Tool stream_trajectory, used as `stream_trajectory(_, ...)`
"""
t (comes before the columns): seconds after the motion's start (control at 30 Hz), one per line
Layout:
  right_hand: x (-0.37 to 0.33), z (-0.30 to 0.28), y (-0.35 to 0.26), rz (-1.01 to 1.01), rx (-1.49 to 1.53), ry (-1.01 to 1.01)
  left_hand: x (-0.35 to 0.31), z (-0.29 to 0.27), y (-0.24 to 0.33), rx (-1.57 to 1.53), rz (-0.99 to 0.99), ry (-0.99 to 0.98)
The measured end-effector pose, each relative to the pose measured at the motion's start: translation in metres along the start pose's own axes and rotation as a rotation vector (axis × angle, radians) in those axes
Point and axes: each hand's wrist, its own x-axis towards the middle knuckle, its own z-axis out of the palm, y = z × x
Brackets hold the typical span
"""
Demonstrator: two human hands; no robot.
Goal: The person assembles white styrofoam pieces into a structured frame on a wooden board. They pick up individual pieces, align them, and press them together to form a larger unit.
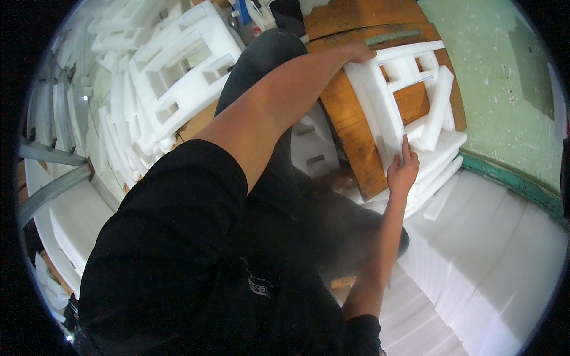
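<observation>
Cutout foam slabs point(196, 98) are piled at left, all white. Brown wooden board point(350, 142) is set mid-right, white foam frame point(380, 104) laid on it. Left hand point(360, 53) is set on the frame's upper-left corner; fingers mostly hidden, clamped or not can't be told. Right hand point(404, 172) is set at the near end of the frame's left bar, index finger point(406, 148) extended along it; full closure can't be told. Short foam bar point(437, 107) is slanted at the frame's right side. Green panel point(499, 77) is seen at far right.
</observation>
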Motion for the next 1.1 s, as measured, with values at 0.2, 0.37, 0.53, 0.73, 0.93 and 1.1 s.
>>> stream_trajectory(0.2,0.017,-0.004,-0.008,0.027,-0.134,0.020,0.000,0.001,0.007,-0.074,0.026,0.019)
stream_trajectory(0.37,0.025,0.000,-0.007,0.093,-0.155,-0.024,-0.012,0.000,0.006,-0.076,0.093,0.018)
stream_trajectory(0.53,0.027,0.005,-0.002,0.093,-0.157,-0.049,-0.013,0.001,0.010,0.044,0.080,0.075)
stream_trajectory(0.73,0.027,0.010,0.000,0.101,-0.212,-0.059,-0.007,0.011,0.007,0.128,0.098,0.074)
stream_trajectory(0.93,0.029,0.020,0.005,0.071,-0.226,-0.066,0.014,0.029,-0.009,0.084,0.091,0.090)
stream_trajectory(1.1,0.027,0.025,0.009,0.114,-0.272,-0.074,-0.025,-0.002,0.024,0.288,0.066,0.006)
